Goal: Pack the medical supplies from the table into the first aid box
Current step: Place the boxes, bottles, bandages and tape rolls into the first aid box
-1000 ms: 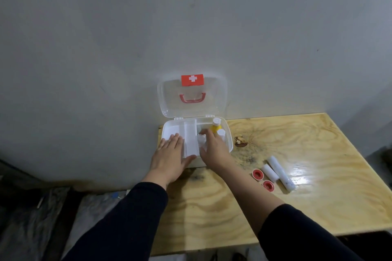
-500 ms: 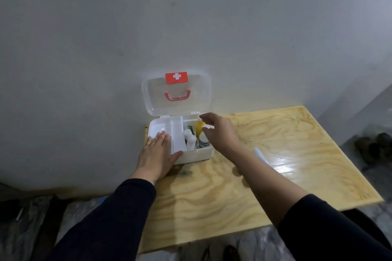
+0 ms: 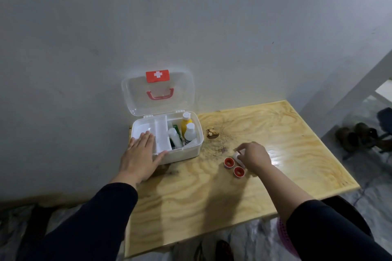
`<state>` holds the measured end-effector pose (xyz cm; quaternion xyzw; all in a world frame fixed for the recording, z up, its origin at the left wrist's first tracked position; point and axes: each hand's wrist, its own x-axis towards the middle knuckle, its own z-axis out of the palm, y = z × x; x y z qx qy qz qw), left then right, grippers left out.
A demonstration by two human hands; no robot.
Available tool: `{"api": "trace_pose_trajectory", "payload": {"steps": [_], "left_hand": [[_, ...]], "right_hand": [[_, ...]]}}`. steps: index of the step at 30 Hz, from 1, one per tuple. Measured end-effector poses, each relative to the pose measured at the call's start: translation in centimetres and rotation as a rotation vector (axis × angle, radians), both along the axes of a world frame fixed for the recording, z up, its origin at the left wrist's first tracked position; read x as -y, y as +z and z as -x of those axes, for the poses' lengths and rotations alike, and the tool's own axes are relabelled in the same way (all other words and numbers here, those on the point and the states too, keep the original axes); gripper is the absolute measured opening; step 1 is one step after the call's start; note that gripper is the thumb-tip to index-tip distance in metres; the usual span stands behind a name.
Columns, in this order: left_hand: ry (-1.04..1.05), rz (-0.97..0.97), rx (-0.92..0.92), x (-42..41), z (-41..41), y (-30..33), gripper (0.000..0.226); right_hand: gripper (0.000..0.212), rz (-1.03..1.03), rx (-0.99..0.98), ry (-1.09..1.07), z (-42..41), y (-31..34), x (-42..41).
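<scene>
Curled right hand (image 3: 255, 155) covers most of white bandage roll (image 3: 237, 155); only end shows past fingertips. Whether fingers actually clamp roll: cannot tell. Flat left hand (image 3: 139, 158) hides near-left corner of white plastic first aid box (image 3: 191, 150). Small items beside bottles in box too blurred to identify.

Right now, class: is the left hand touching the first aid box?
Touching. The head view shows the left hand lying flat across the first aid box's front-left rim.
</scene>
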<state>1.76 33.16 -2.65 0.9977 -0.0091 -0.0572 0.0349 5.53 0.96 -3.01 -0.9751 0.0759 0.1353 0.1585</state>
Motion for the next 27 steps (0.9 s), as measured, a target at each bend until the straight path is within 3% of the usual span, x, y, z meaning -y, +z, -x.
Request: {"api": "trace_pose_trajectory", "payload": {"steps": [7, 15, 23, 27], "left_hand": [[0.011, 0.008, -0.008, 0.1, 0.2, 0.2, 0.09], [0.024, 0.067, -0.015, 0.0, 0.1, 0.7, 0.089], [0.152, 0.22, 0.102, -0.8, 1.1, 1.5, 0.11], [0.291, 0.416, 0.074, -1.1, 1.4, 1.3, 0.122]], "right_hand": [[0.023, -0.017, 0.011, -0.039, 1.1, -1.4, 0.8], [0.032, -0.053, 0.095, -0.088, 0.8, -1.7, 0.8], [0.039, -0.145, 0.37, -0.067, -1.1, 5.3, -4.9], [0.038, -0.251, 0.433, 0.15, -0.5, 8.1, -10.0]]}}
